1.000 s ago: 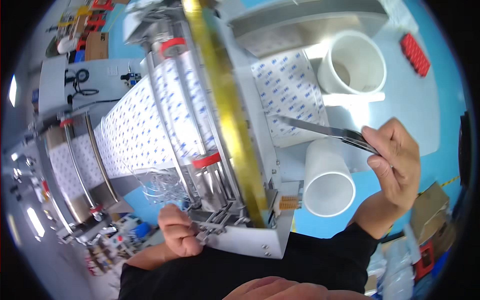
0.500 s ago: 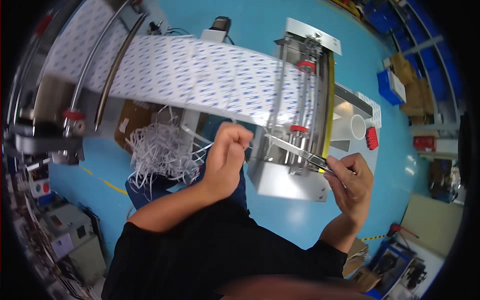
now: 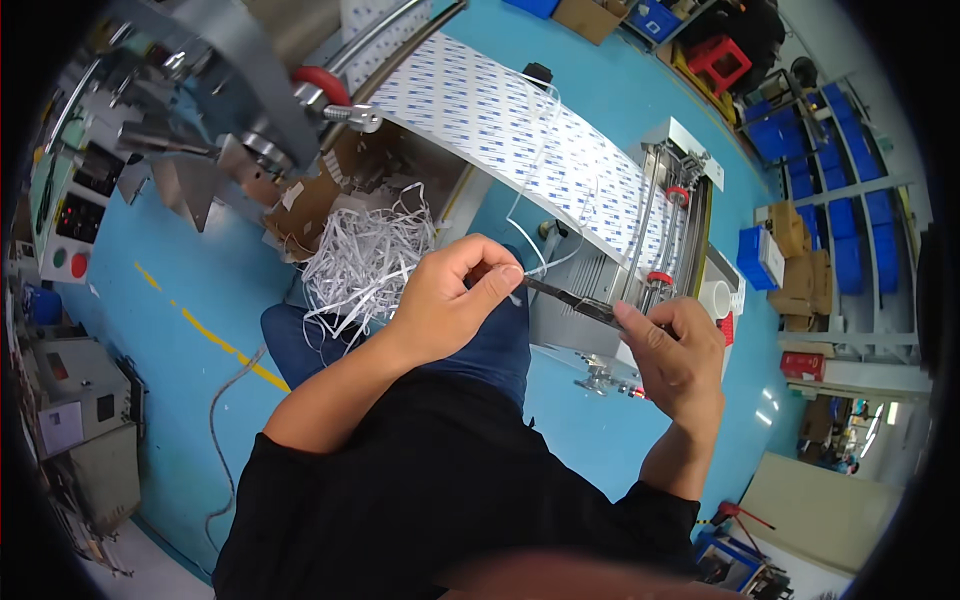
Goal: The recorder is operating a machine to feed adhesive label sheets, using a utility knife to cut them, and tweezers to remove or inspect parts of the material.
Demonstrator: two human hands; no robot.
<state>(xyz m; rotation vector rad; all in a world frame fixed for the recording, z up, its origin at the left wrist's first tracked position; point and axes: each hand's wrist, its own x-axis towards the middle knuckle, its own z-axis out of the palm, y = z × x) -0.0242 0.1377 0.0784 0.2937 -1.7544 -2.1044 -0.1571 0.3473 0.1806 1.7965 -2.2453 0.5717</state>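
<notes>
My left hand [image 3: 450, 305] is closed in a pinch on a thin white strip [image 3: 562, 262], which loops away from its fingertips toward the printed sheet. My right hand [image 3: 680, 360] grips a slim metal tool [image 3: 575, 300] that looks like tweezers. Its far end reaches the fingertips of my left hand; whether it touches them I cannot tell. Beyond both hands a wide white sheet [image 3: 500, 110] with a blue print runs between rollers. Left of my left hand lies a tangled heap of white strips [image 3: 365, 255], close to my knees.
A roller unit with red collars [image 3: 660, 279] stands beyond my right hand. At the upper left, a metal machine frame [image 3: 235, 85] juts in. Behind the heap is an open brown carton [image 3: 300, 210]. Shelves with blue bins [image 3: 850, 240] line the right side.
The view has shifted, bringing the left machine frame closer. My left hand has gone from a closed fist to a pinch beside the tool's end. My right hand still holds the tool.
</notes>
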